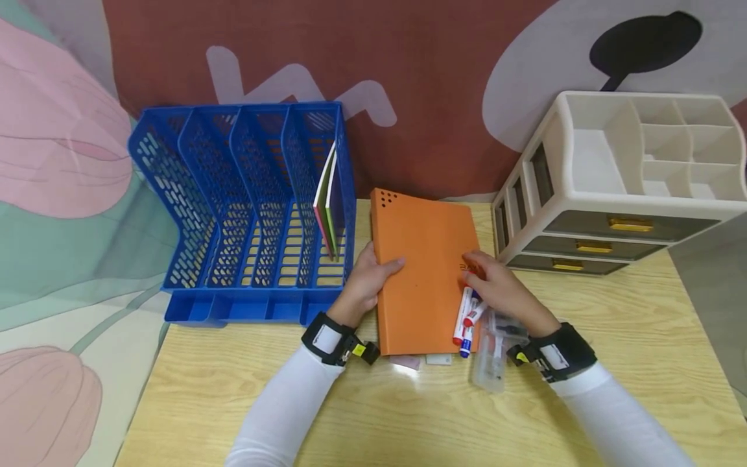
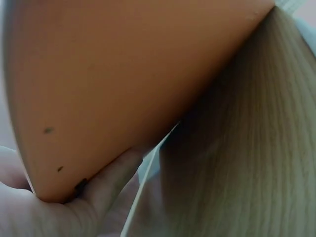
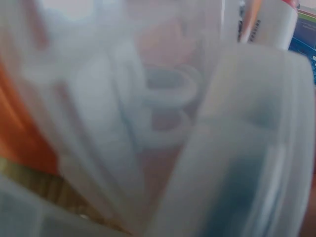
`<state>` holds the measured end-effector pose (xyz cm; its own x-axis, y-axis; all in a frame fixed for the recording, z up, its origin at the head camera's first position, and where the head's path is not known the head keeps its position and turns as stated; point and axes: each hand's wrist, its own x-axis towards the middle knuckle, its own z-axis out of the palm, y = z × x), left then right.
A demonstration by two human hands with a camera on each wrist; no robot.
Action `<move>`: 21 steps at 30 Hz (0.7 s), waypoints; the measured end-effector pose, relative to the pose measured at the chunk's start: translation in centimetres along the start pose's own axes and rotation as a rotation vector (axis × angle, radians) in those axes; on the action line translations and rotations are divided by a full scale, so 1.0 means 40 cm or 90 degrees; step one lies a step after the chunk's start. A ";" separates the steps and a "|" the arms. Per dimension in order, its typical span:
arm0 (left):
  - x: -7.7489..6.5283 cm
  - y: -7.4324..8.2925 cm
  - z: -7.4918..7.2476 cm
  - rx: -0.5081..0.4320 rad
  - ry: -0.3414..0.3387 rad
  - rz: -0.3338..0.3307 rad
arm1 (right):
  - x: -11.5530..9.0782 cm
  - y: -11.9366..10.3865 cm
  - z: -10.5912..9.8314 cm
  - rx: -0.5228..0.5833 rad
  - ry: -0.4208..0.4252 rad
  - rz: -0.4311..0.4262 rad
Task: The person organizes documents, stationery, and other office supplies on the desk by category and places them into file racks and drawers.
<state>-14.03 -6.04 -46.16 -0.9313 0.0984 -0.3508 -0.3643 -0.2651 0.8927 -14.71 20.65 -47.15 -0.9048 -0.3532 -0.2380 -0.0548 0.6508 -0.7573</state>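
Holding orange folder (image 1: 420,279), woodgrain table (image 1: 397,421), patterned backdrop (image 1: 426,117)

head view looks forward and down; both wrist views, up close, share its orange folder (image 1: 420,272).

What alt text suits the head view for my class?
A person's left hand grips an orange folder at a table; the right hand is at the folder's right side, near red and blue markers and a clear case. A blue file rack stands left, a white drawer unit right.
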 end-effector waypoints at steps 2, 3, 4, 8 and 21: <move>-0.003 0.002 -0.001 -0.004 -0.010 0.017 | 0.000 0.003 0.003 0.001 0.006 -0.011; -0.005 0.004 -0.001 -0.007 -0.013 0.024 | 0.000 0.004 0.005 0.002 0.008 -0.013; -0.007 0.007 -0.002 -0.009 -0.013 0.031 | 0.000 0.005 0.006 0.005 0.010 -0.015; -0.017 0.019 -0.005 -0.019 -0.008 0.040 | 0.002 0.006 0.007 0.021 0.020 -0.018; -0.055 0.072 -0.007 0.010 -0.006 0.093 | 0.019 -0.020 -0.014 0.122 0.047 0.035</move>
<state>-13.01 -7.28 -42.90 -0.9743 0.0696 -0.2141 -0.2249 -0.2616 0.9386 -15.58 20.24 -46.37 -0.9328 -0.2662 -0.2428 0.0704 0.5262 -0.8474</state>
